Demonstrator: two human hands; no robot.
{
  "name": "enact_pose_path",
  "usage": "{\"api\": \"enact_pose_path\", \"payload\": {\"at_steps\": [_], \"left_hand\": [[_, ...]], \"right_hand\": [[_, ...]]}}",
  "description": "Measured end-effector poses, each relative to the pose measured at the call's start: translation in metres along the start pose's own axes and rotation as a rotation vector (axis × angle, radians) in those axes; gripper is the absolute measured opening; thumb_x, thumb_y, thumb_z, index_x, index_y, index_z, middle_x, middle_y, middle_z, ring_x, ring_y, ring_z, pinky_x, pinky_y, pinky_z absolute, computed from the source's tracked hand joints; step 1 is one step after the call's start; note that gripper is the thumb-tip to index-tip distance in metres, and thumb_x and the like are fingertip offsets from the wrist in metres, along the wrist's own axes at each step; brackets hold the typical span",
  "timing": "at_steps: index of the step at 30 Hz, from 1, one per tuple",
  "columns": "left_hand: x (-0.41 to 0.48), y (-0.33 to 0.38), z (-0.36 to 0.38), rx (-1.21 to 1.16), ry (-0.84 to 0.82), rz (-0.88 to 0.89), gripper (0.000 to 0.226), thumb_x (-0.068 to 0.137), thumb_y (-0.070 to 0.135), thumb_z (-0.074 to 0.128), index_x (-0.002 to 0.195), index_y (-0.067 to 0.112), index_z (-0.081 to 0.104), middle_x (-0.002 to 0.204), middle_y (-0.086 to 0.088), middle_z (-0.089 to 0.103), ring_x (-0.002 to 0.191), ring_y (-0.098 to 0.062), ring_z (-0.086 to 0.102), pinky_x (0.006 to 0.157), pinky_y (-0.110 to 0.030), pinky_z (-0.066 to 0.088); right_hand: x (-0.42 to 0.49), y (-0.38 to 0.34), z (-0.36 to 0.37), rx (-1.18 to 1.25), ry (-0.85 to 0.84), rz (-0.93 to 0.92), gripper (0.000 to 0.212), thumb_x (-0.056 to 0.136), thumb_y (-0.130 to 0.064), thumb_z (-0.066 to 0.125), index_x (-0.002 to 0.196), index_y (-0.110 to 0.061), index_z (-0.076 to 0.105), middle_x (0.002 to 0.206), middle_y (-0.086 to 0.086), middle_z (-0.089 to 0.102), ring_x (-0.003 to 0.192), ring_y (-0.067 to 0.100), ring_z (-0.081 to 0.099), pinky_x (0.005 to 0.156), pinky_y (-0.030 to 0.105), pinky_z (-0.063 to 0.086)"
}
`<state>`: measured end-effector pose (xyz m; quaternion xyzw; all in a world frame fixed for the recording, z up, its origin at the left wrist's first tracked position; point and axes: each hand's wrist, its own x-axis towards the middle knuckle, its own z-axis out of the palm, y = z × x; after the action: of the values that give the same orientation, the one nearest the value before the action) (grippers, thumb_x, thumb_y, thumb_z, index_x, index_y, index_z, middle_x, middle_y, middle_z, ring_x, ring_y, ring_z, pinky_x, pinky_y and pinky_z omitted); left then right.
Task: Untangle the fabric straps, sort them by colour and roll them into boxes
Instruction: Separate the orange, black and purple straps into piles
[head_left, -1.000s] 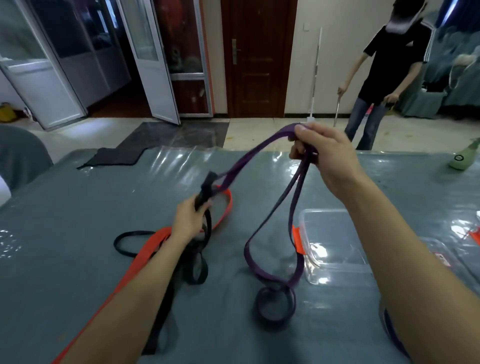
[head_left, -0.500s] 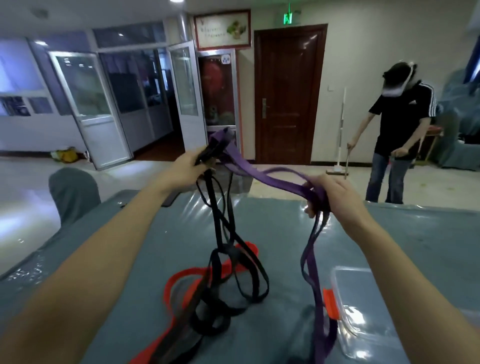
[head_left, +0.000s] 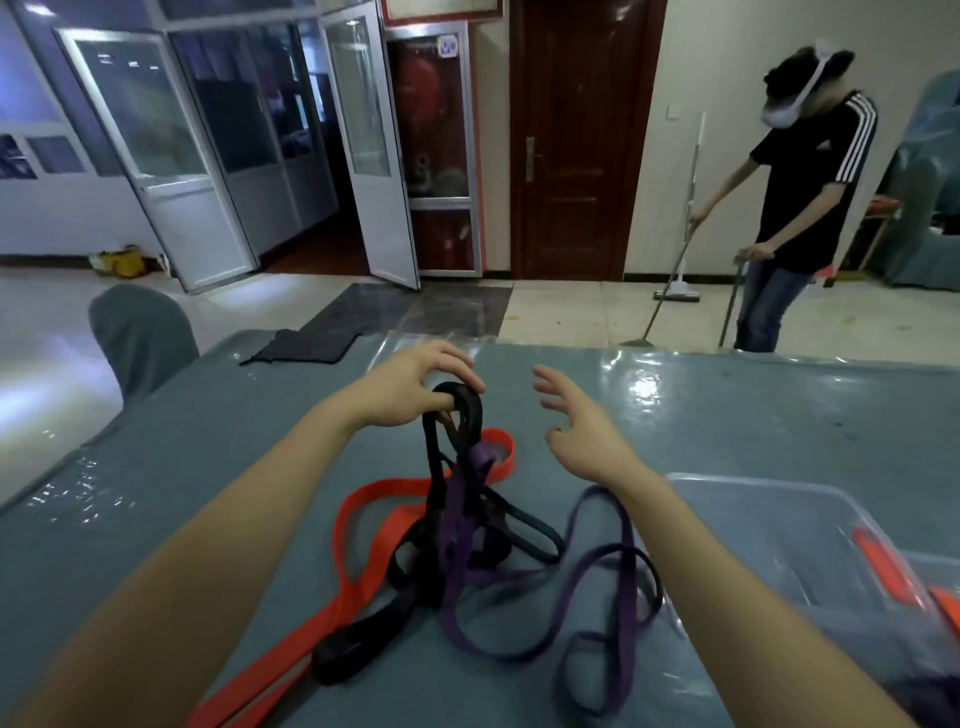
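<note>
1. Fabric straps (head_left: 441, 551) lie knotted together in a heap on the grey-blue table (head_left: 779, 415), between the two forearms.
2. Left hand (head_left: 410, 387) grips the top loop of the black strap (head_left: 467, 397), holding it up above the heap.
3. Right hand (head_left: 582, 426) hovers just beside it with fingers spread, holding nothing.
4. Purple strap (head_left: 453, 525) hangs over the black one and trails in loops to the right.
5. Orange-red strap (head_left: 384, 488) lies under both, running off to the left.
6. Clear plastic box (head_left: 753, 499) sits on the table at right.

Red strap (head_left: 291, 654) runs off btm edge; clear box (head_left: 753, 486) cut by rt edge.
</note>
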<state>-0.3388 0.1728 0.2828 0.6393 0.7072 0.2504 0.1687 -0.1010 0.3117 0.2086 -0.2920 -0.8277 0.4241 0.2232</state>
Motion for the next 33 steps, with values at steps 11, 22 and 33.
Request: {"api": "enact_pose_path", "payload": {"at_steps": [11,22,33], "left_hand": [[-0.01,-0.012,-0.043,0.073,0.431,0.136,0.045,0.096,-0.01,0.07,0.122,0.025,0.08,0.121,0.008,0.075,0.118,-0.009,0.07,0.108,-0.035,0.057],[-0.025,-0.018,-0.103,-0.064,0.323,0.008,0.023,0.089,0.006,0.087,0.1,0.027,0.085,0.089,-0.002,0.082,0.079,-0.005,0.074,0.073,-0.013,0.057],[-0.05,-0.076,-0.096,-0.324,0.42,-0.178,0.016,0.095,0.014,0.082,0.109,0.007,0.083,0.1,-0.019,0.083,0.1,-0.041,0.08,0.088,-0.028,0.066]], "right_hand": [[0.023,-0.029,0.019,0.04,-0.141,-0.069,0.01,0.093,-0.019,0.083,0.102,-0.02,0.079,0.093,0.002,0.081,0.085,0.011,0.075,0.08,0.033,0.057],[0.042,-0.059,-0.052,0.098,0.073,-0.09,0.018,0.085,-0.009,0.089,0.091,-0.018,0.074,0.081,0.0,0.075,0.073,0.01,0.072,0.07,0.026,0.06],[0.042,-0.072,-0.084,0.033,-0.055,-0.019,0.015,0.087,-0.01,0.087,0.096,-0.01,0.075,0.084,0.003,0.073,0.08,0.016,0.071,0.072,0.027,0.057]]}}
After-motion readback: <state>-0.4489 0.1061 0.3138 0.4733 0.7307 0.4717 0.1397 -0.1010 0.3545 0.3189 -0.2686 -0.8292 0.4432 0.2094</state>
